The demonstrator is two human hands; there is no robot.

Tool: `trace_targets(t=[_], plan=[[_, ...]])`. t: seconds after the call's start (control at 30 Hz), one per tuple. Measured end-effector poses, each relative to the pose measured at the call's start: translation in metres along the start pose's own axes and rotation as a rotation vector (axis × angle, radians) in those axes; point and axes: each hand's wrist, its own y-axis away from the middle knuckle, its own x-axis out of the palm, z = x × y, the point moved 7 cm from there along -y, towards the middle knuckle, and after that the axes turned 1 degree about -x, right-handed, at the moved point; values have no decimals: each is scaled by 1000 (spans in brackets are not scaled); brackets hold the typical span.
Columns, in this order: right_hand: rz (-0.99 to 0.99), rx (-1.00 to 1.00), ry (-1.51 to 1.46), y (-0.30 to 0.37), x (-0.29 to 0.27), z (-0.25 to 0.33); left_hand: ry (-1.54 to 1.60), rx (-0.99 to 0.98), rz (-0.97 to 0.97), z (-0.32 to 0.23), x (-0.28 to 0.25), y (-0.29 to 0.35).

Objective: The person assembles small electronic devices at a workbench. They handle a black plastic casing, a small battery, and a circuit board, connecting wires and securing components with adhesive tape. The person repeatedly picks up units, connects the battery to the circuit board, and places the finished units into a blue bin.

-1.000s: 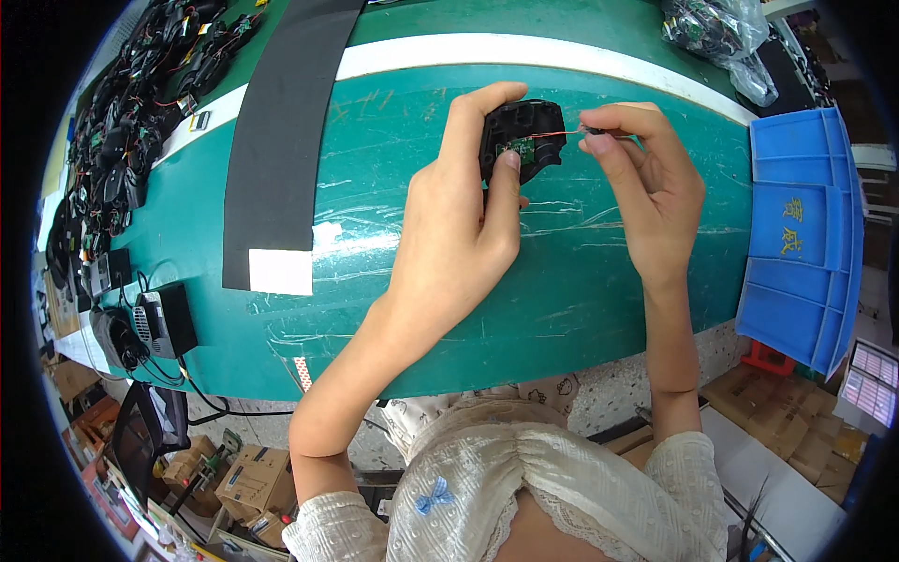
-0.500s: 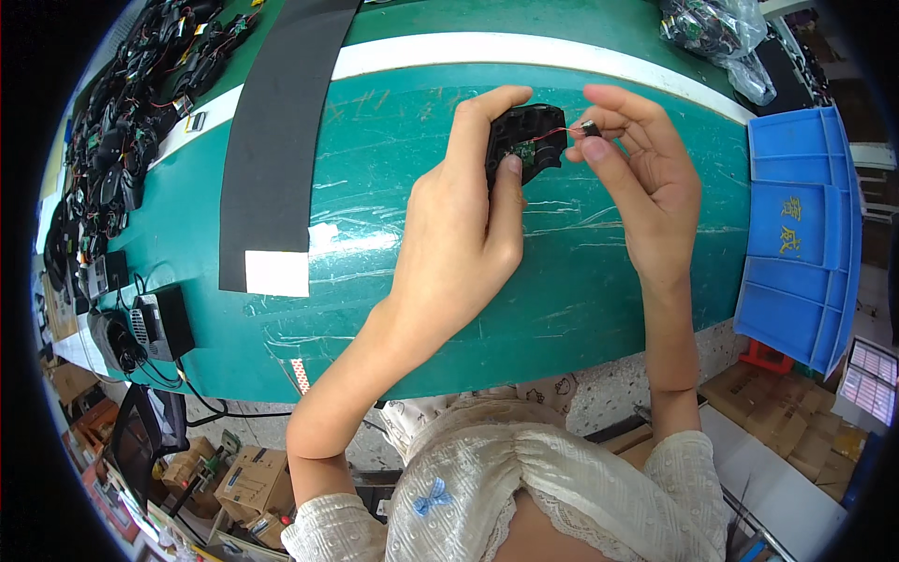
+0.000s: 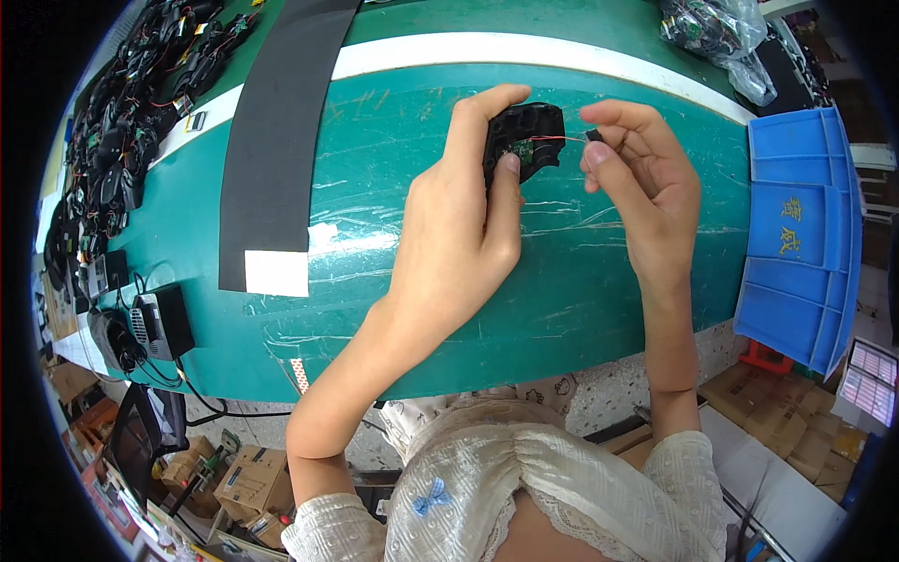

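Observation:
My left hand [image 3: 459, 215] is closed around a black plastic housing [image 3: 534, 120], its thumb pressing near a small green circuit board [image 3: 520, 150] inside. From the board, thin red and pale wires [image 3: 559, 139] stretch across to my right hand [image 3: 646, 173]. Between thumb and fingers, that hand pinches a small black part [image 3: 594, 136] at the wire ends. Fingers cover much of this part, so its kind does not show. Both hands are raised above the green table [image 3: 562, 300], at its middle.
A black mat strip [image 3: 276, 140] with a white patch at its end runs along the left. Many black wired units [image 3: 122, 140] are heaped at far left, near a black box with cables [image 3: 161, 321]. Blue bins [image 3: 791, 234] stand at right; a plastic bag of parts [image 3: 716, 33] lies beyond.
My right hand has shifted slightly to the right and down with the small black part. The wires now look straighter and tighter. The left hand and housing have barely moved.

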Motion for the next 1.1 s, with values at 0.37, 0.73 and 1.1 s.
trace_targets(t=[0.37,0.73,1.1], plan=[[9,-131,55,2,11,5,1,-27,21,1,4,3],[-123,-632,645,9,18,28,133,-108,43,6,10,5],[-159,-444,379,8,14,11,329,-308,131,12,17,8]])
